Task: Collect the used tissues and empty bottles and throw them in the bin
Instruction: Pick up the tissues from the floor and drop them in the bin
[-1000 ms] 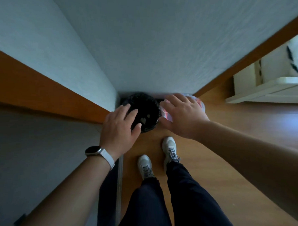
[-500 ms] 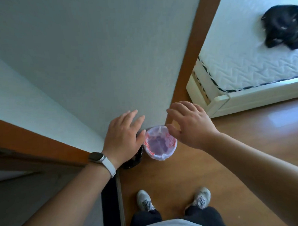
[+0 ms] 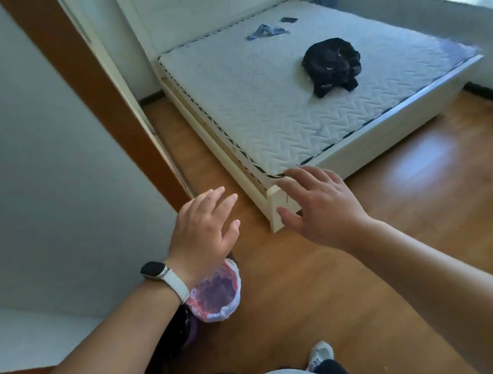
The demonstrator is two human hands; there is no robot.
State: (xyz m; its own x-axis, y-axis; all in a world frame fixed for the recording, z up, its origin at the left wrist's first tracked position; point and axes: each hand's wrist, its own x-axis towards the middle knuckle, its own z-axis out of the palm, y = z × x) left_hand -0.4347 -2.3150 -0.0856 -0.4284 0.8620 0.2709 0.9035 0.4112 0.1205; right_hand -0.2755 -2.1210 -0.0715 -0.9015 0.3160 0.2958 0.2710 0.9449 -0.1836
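A small bin (image 3: 216, 297) lined with a white and pink plastic bag stands on the wooden floor by the wall, partly under my left wrist. My left hand (image 3: 206, 231), with a white-strapped watch on its wrist, hovers above the bin with fingers spread and nothing in it. My right hand (image 3: 321, 209) is raised in front of the bed's near corner, fingers apart and empty. No tissue or bottle shows in view.
A white bed with a bare quilted mattress (image 3: 264, 101) fills the upper right, carrying a black bundle of cloth (image 3: 333, 65), a blue-grey rag (image 3: 265, 32) and a small dark object (image 3: 289, 20). A brown door frame (image 3: 94, 91) runs along the left. A dark object (image 3: 179, 328) stands beside the bin.
The view has swung up from the bin and wall toward the bedroom. The bin now sits lower in view, and both empty hands have lifted away from it.
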